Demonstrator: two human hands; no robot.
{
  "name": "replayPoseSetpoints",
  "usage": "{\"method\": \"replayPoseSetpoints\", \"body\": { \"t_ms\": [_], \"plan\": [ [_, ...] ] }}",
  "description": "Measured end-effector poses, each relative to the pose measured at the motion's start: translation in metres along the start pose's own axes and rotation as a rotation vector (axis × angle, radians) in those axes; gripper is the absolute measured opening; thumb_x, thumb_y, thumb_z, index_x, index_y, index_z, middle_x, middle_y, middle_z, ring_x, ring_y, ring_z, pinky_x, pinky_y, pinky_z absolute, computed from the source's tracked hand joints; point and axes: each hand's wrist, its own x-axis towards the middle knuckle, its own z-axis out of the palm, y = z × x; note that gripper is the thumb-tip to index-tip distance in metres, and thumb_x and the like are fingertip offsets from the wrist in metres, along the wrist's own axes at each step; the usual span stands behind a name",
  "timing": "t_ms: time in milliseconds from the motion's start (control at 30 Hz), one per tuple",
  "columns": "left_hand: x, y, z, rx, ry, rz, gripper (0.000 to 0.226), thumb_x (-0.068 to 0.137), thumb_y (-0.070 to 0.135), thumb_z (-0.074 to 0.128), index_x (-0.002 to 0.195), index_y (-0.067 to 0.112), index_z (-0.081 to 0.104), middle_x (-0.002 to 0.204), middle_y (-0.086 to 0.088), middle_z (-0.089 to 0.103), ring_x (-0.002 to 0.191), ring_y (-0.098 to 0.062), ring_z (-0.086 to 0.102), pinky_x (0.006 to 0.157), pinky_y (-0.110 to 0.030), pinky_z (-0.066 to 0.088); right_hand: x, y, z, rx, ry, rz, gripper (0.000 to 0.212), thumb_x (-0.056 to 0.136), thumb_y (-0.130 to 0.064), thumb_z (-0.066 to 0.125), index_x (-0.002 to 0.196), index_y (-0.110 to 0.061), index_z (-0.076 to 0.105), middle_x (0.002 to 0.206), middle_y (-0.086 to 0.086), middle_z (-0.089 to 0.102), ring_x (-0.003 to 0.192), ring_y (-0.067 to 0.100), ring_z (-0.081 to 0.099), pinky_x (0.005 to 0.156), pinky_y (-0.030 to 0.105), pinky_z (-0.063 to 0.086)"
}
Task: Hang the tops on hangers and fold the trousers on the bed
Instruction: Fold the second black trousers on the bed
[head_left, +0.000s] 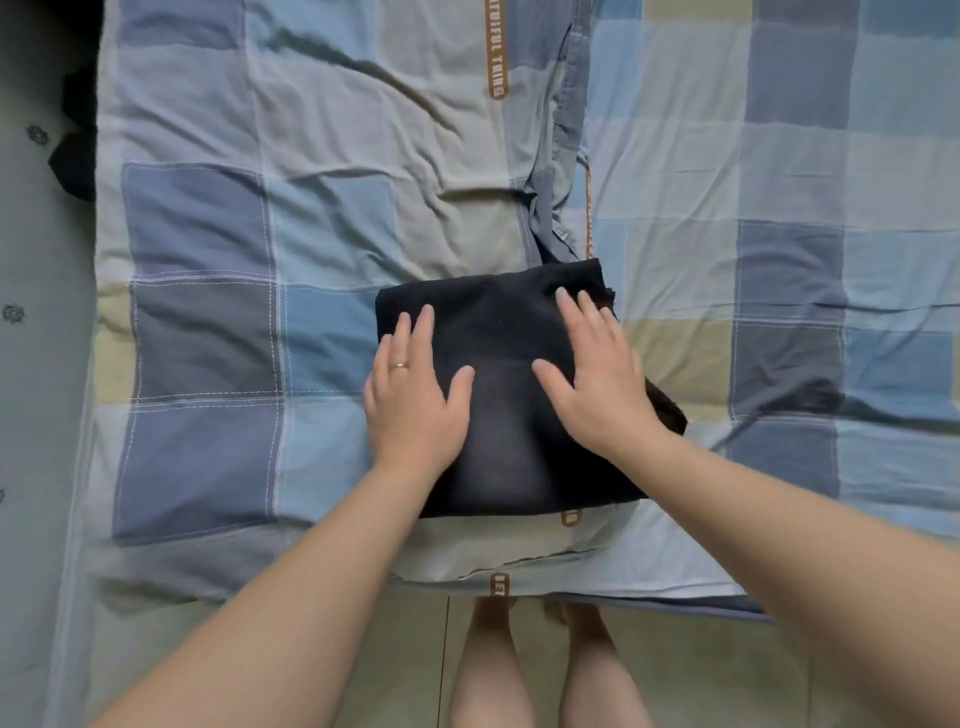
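— Where are the trousers?

— A pair of dark trousers (498, 395) lies folded into a thick rectangle near the front edge of the bed (675, 571). It lies on a checked quilt (234, 234) of blue, grey and pale yellow squares. One corner of the dark cloth sticks out on the right, under the right wrist.

— And the hands?

— Both lie flat on top of the fold, palms down. The left hand (410, 400) rests on the left part, its outer fingers reaching the fold's left edge. Its fingers are straight and close together, the thumb spread aside, gripping nothing. A ring (399, 366) shows on one finger. The right hand (597, 379) rests on the right part, fingers straight and slightly fanned, thumb out, also holding nothing.

— What else is in view?

— An orange strip (496, 52) with white lettering runs up the quilt beyond the trousers, beside a long fold of blue-grey cloth (569, 130). Something black (78, 156) sits at the quilt's left edge; I cannot tell what it is. At the bottom, the person's bare legs (493, 670) stand on a pale tiled floor (727, 675).
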Motion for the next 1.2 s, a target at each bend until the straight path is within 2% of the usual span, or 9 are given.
{"method": "replayPoseSetpoints", "body": {
  "t_ms": [133, 300, 467, 567, 667, 733, 867, 967, 1200],
  "plan": [
    [-0.009, -0.018, 0.034, 0.285, -0.086, 0.074, 0.07, 0.099, 0.062, 0.031, 0.16, 0.04, 0.004, 0.17, 0.002, -0.008, 0.156, -0.025, -0.005, 0.125, -0.051, 0.007, -0.021, 0.03, 0.032, -0.296, -0.025, -0.067, 0.07, 0.099, -0.061, 0.027, 0.16, -0.038, 0.0, 0.169, 0.001, -0.01, 0.155, 0.025, -0.009, 0.125, 0.049, 0.005],
    [0.011, -0.035, 0.063, 0.326, -0.099, 0.082, 0.071, 0.096, 0.066, 0.024, 0.16, 0.039, 0.007, 0.17, -0.001, -0.006, 0.155, -0.029, -0.005, 0.124, -0.052, 0.012, 0.003, 0.056, 0.06, -0.338, -0.08, -0.051, 0.074, 0.094, -0.067, 0.013, 0.16, -0.037, -0.001, 0.168, 0.004, -0.012, 0.155, 0.027, -0.009, 0.125, 0.05, 0.006],
    [0.019, -0.04, 0.066, 0.275, -0.101, 0.088, 0.073, 0.096, 0.065, 0.035, 0.16, 0.038, 0.012, 0.17, 0.0, -0.002, 0.155, -0.029, -0.002, 0.123, -0.052, 0.015, 0.015, 0.058, 0.064, -0.281, -0.122, -0.045, 0.074, 0.098, -0.061, 0.035, 0.16, -0.036, 0.003, 0.169, 0.003, -0.011, 0.155, 0.026, -0.006, 0.124, 0.05, 0.011],
    [0.015, -0.04, 0.058, 0.05, 0.087, 0.096, 0.088, 0.088, 0.057, 0.064, 0.16, 0.026, 0.022, 0.168, -0.005, 0.015, 0.154, -0.028, 0.014, 0.123, -0.044, 0.018, 0.007, 0.056, 0.045, -0.105, 0.032, -0.093, 0.081, 0.094, -0.05, 0.057, 0.16, -0.029, 0.015, 0.168, 0.001, 0.005, 0.154, 0.025, 0.009, 0.122, 0.047, 0.019],
    [0.015, -0.034, 0.046, -0.274, 0.199, -0.165, 0.102, 0.079, 0.052, 0.079, 0.158, 0.019, 0.022, 0.161, -0.005, 0.028, 0.148, -0.022, 0.029, 0.12, -0.036, 0.026, -0.001, 0.068, 0.027, 0.095, 0.164, 0.03, 0.09, 0.088, -0.049, 0.063, 0.16, -0.025, 0.014, 0.164, 0.0, 0.018, 0.15, 0.02, 0.022, 0.116, 0.038, 0.022],
    [0.02, -0.026, 0.039, -0.386, 0.104, -0.382, 0.102, 0.075, 0.057, 0.08, 0.154, 0.024, 0.024, 0.153, 0.003, 0.043, 0.138, -0.02, 0.045, 0.111, -0.034, 0.036, 0.001, 0.075, 0.018, 0.351, 0.054, 0.194, 0.088, 0.09, -0.047, 0.067, 0.159, -0.028, 0.015, 0.156, -0.003, 0.036, 0.141, 0.015, 0.038, 0.113, 0.031, 0.031],
    [0.036, -0.028, 0.032, -0.418, -0.017, -0.5, 0.083, 0.066, 0.065, 0.082, 0.126, 0.026, 0.039, 0.122, 0.009, 0.063, 0.114, -0.021, 0.062, 0.102, -0.042, 0.049, 0.011, 0.082, 0.013, 0.701, -0.212, 0.342, 0.058, 0.092, -0.033, 0.071, 0.143, -0.028, 0.044, 0.127, -0.013, 0.061, 0.116, 0.005, 0.061, 0.096, 0.025, 0.05],
    [0.046, -0.037, 0.02, -0.611, -0.124, -0.539, 0.069, 0.07, 0.053, 0.086, 0.121, 0.02, 0.054, 0.111, 0.008, 0.07, 0.103, -0.017, 0.069, 0.094, -0.041, 0.055, 0.022, 0.086, 0.015, 0.76, -0.282, 0.391, 0.054, 0.089, -0.034, 0.074, 0.136, -0.025, 0.049, 0.125, -0.01, 0.065, 0.108, 0.004, 0.064, 0.083, 0.019, 0.05],
    [0.025, -0.031, 0.002, -0.939, -0.486, -0.576, 0.039, 0.084, 0.027, 0.077, 0.121, 0.015, 0.07, 0.11, -0.004, 0.077, 0.102, -0.024, 0.074, 0.078, -0.033, 0.057, 0.03, 0.088, -0.001, 0.766, -0.512, 0.442, 0.038, 0.088, -0.042, 0.073, 0.123, -0.032, 0.061, 0.114, -0.009, 0.074, 0.103, 0.011, 0.072, 0.091, 0.029, 0.053]
  ]
}}
